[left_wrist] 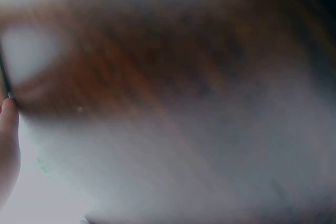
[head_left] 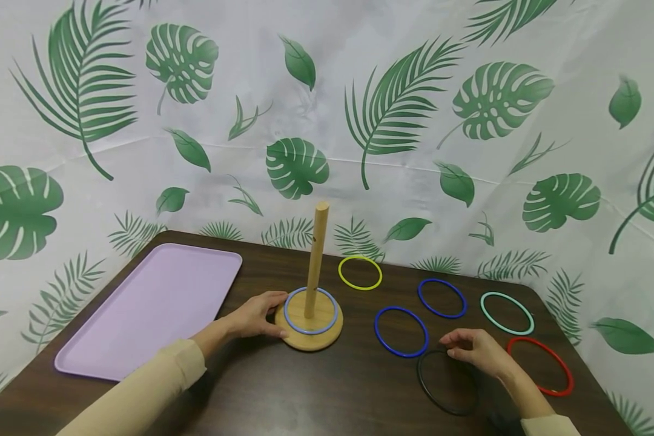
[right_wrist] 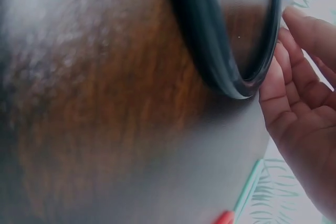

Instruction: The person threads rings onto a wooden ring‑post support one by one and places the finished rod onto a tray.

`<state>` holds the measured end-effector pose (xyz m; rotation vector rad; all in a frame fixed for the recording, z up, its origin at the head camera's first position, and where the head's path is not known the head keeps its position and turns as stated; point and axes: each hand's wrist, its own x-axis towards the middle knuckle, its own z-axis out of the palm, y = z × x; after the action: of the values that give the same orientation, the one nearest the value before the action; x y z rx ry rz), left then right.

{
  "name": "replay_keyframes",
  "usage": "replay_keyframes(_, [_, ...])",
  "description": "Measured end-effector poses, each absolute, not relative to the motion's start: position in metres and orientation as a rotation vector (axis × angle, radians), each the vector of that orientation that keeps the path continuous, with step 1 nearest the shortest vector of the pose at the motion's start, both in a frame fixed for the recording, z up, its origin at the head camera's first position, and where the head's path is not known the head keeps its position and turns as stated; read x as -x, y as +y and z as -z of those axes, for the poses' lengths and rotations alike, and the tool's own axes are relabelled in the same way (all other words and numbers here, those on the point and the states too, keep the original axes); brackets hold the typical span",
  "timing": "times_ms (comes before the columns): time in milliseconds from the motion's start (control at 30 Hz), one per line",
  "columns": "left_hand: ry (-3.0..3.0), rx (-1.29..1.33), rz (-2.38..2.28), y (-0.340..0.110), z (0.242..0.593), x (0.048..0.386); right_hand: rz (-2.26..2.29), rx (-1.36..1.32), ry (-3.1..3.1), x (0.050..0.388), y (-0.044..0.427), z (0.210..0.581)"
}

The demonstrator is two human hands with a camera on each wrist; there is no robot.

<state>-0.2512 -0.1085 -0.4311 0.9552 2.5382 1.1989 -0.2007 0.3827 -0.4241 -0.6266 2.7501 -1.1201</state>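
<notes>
Gripping the base (head_left: 300, 315) in head view, my left hand (head_left: 256, 316) is barely showing in its blurred wrist view; my right hand (head_left: 478, 351) is touching the table's (head_left: 305, 393) black ring (right_wrist: 202, 38), whether pinching I can't tell.

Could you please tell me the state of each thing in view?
Peg stand: upright, held by left hand.
Light blue ring: around the peg.
Black ring: touching the right hand; grip unclear.
Yellow ring: flat.
Near dark blue ring: flat.
Far dark blue ring: flat.
Mint ring: flat.
Red ring: flat.
Lilac tray: lying flat.
</notes>
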Motion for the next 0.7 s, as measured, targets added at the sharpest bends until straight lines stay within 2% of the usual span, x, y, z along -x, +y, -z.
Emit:
replay_keyframes(533, [2.511,-0.943,-1.219,-0.1083,0.4320,0.2532,1.049,0.716,2.758,0.1997,0.3788,0.4238])
replay_keyframes(700, [2.500,-0.933,-1.228,-0.1085,0.4327,0.2535,0.986,0.818,2.800,0.1999,0.3790,0.4252])
